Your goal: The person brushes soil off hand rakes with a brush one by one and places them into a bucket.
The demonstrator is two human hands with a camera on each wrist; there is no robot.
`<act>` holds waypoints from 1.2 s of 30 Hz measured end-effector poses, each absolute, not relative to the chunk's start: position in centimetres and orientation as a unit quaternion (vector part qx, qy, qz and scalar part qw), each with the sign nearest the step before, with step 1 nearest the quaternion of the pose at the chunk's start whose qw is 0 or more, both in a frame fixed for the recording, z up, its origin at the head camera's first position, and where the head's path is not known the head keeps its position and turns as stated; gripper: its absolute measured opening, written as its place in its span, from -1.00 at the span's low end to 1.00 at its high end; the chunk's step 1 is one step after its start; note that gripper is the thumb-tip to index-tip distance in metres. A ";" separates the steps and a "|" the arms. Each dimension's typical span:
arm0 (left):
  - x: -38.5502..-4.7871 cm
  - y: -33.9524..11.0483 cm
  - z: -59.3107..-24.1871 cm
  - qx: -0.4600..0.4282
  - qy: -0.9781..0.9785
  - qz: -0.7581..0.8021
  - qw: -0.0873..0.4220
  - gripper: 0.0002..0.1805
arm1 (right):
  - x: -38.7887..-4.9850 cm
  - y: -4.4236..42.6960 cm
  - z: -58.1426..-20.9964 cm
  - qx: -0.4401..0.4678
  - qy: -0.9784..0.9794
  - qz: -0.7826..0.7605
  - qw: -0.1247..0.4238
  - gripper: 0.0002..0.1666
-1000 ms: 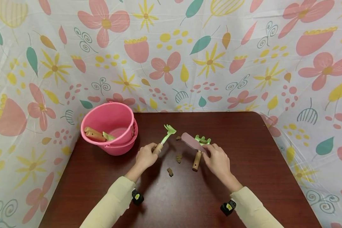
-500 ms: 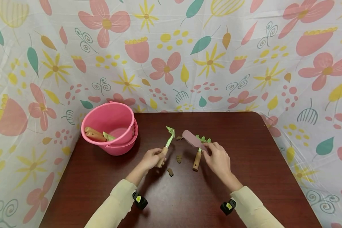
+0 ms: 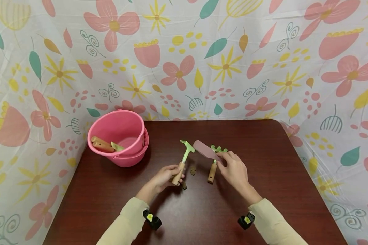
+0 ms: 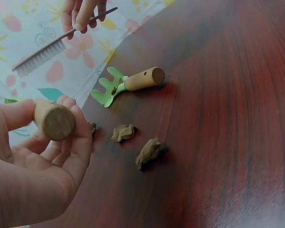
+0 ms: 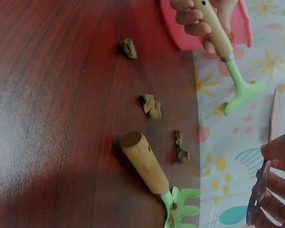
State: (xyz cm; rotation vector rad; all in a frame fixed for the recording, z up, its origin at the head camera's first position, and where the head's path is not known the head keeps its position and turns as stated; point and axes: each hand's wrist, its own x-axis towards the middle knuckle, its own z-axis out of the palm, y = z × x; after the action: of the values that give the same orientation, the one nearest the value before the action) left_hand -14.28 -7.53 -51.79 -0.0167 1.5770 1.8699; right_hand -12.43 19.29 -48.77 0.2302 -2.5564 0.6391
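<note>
My left hand [image 3: 164,177] grips the wooden handle of a small green hand rake [image 3: 187,149], its head raised off the table. In the left wrist view the handle's round end [image 4: 58,122] faces the camera. With thumb and fingers, my right hand [image 3: 235,172] pinches a pink-backed brush [image 3: 204,149]; its pale bristles [image 4: 40,59] face down. The brush tip is close to the rake's head. Below the brush a second green rake [image 5: 147,164] lies on the table, with brown bits on its tines. Brown crumpled clumps [image 5: 152,105] lie between the hands.
Nested pink buckets [image 3: 132,160] stand at the back left, with wooden-handled tools [image 3: 102,145] inside the upper one. The dark red-brown table [image 3: 263,149] ends at a flower-printed cloth [image 3: 178,41] behind and at both sides.
My left hand has moved right and toward me, turning the rake so its head points differently; it now partly covers the nearest clump. The right hand and brush have barely moved.
</note>
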 end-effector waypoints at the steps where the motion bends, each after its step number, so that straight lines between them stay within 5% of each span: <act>1: -14.2 -7.5 -51.9 -0.005 0.597 0.724 0.344 -0.54 | -12.5 19.2 -48.7 0.087 -0.936 0.235 0.245 -0.69; 36: -12.7 -7.1 -52.8 0.077 0.436 0.796 0.413 -0.59 | -13.1 17.0 -47.8 0.122 -0.930 0.240 0.248 -0.68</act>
State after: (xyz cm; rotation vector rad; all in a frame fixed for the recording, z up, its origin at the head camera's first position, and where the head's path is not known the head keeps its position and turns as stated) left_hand -12.72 -7.09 -52.82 0.1938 1.0961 2.0021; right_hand -13.06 17.03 -47.76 0.3338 -2.5353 0.6545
